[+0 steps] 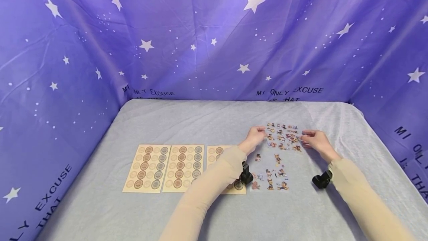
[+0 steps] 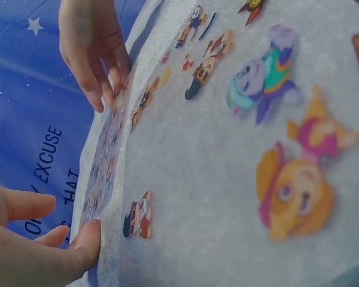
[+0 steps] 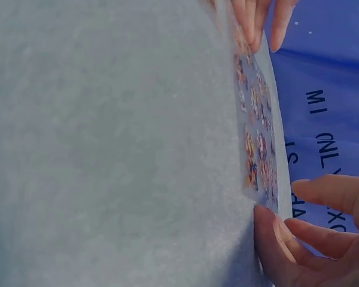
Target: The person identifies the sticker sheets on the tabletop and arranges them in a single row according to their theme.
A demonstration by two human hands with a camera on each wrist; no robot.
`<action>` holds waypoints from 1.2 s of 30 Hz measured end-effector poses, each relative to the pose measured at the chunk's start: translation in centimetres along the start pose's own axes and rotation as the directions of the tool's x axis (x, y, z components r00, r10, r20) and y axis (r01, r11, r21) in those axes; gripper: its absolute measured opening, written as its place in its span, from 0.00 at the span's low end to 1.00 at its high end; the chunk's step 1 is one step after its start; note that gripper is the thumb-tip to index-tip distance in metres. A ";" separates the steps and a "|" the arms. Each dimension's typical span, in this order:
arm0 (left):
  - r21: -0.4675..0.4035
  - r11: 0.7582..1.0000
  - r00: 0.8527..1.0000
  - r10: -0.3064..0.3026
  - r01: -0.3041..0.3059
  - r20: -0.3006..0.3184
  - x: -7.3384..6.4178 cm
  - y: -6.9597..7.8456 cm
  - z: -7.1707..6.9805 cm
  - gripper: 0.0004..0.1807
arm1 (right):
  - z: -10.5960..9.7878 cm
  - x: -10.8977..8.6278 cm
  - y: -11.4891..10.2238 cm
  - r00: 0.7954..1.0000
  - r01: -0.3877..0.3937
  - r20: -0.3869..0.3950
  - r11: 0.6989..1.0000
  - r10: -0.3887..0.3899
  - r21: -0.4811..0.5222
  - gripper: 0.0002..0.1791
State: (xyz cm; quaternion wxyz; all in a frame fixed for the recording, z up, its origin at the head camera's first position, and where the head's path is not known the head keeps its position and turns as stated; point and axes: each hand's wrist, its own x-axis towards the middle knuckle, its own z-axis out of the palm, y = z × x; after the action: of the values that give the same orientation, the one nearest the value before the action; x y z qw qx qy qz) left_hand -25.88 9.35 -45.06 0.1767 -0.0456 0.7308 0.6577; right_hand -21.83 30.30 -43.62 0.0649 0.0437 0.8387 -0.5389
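Observation:
A clear sheet of cartoon puppy stickers [image 1: 281, 137] lies toward the back right of the table. At its left edge is my left hand [image 1: 255, 137], its thumb and fingers apart in the left wrist view. My right hand [image 1: 317, 142] is at the opposite edge; in the right wrist view its thumb [image 3: 268, 230] is down by the sheet's edge, with the fingers spread away from it. Nearer to me, a second clear sticker sheet [image 1: 276, 176] lies flat, partly behind the left wrist camera, with larger puppy figures [image 2: 299, 194] in the left wrist view.
Left of the clear sheets, three tan sheets of round stickers lie in a row: the left one [image 1: 146, 168], the middle one [image 1: 183, 168] and the right one [image 1: 214, 155], partly covered by my left sleeve. A purple star-printed curtain [image 1: 200, 47] encloses the grey cloth-covered table [image 1: 160, 122].

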 end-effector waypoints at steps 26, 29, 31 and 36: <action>-0.296 0.955 0.993 -0.044 0.010 -0.109 6.6 -4.7 2.9 0.22 | 0.0 -0.2 -0.3 0.991 -0.127 0.092 0.929 0.101 0.347 0.32; -0.344 0.939 0.996 -0.013 -0.020 -0.092 11.6 -8.5 4.1 0.18 | -0.2 -0.3 -0.4 0.983 -0.169 0.130 0.913 0.129 0.371 0.33; -0.353 0.935 0.996 0.001 -0.032 -0.089 10.9 -8.2 3.9 0.16 | -0.3 -0.4 -0.4 0.980 -0.180 0.151 0.904 0.130 0.389 0.34; -0.364 0.931 0.994 -0.068 0.035 -0.080 2.8 -2.2 1.8 0.17 | -0.7 -0.9 -0.2 0.974 -0.196 0.193 0.852 0.115 0.484 0.35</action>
State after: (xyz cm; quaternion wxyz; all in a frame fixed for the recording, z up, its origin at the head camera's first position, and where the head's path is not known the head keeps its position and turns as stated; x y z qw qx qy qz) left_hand -27.45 11.27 -48.21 0.1490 -0.1264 0.6028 0.7736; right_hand -20.98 30.84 -42.97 0.1606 0.0844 0.6562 -0.7325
